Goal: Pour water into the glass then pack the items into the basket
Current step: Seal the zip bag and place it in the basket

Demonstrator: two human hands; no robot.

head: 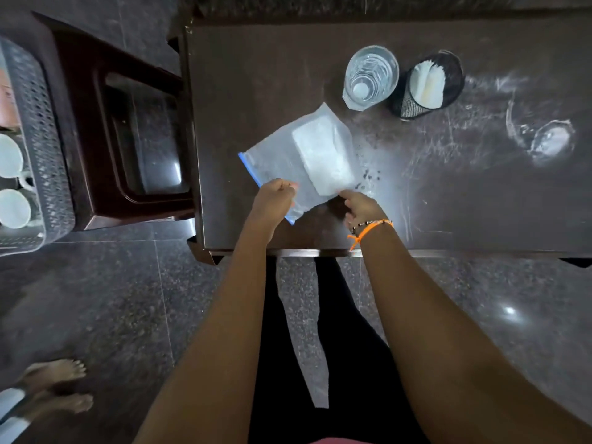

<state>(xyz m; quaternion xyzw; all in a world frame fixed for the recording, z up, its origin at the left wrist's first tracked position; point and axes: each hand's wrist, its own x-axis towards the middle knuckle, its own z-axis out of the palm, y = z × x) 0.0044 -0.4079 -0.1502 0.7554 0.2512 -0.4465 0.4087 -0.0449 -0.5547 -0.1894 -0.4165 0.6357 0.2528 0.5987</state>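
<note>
Left hand (pixel 275 195) and right hand (pixel 360 206) — each pinching the near edge of a clear zip bag (pixel 298 161) holding a white packet, on the dark table (pixel 448 193). Beyond: glass (pixel 370 76) with water, beside a mesh cup (pixel 427 86). Far left — grey basket (pixel 48 161) holding white cups.

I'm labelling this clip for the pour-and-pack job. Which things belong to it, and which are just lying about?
Job things: left hand and right hand pinching the zip bag; glass; mesh cup; basket with white cups.

Lying about: stool; table.
</note>
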